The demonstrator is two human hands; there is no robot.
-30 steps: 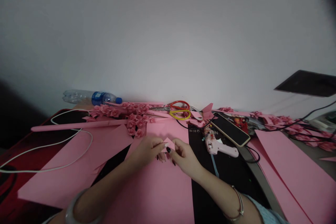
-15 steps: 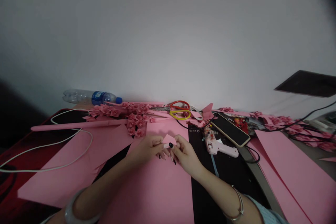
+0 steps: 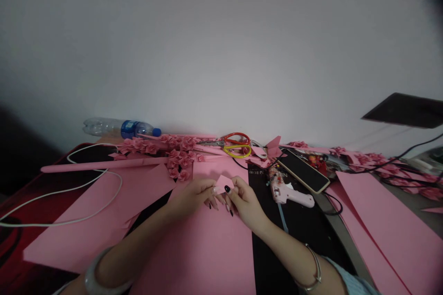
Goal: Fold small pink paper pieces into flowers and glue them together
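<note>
Between my two hands is a small folded piece of pink paper (image 3: pixel 224 182), its pointed top edge showing above the fingers. My left hand (image 3: pixel 199 194) pinches its left side, and my right hand (image 3: pixel 242 199) grips the right side with the thumb pressed on the front. The fingers behind the paper are partly hidden. Both hands are above a large pink paper sheet (image 3: pixel 207 249) that lies on the dark table mat. A pink glue gun (image 3: pixel 290 194) rests to the right of my right hand.
Scissors (image 3: pixel 236 145) with red and yellow handles lie behind my hands beside pink paper roses (image 3: pixel 182 159). A phone (image 3: pixel 304 170), a plastic bottle (image 3: pixel 121 127), a white cable (image 3: pixel 119 189), a rolled paper stick (image 3: pixel 104 165) and more pink sheets (image 3: pixel 387 226) surround the work area.
The folded paper has shifted very slightly, and the right thumb has moved a little to the right on it. Everything else on the table stays put.
</note>
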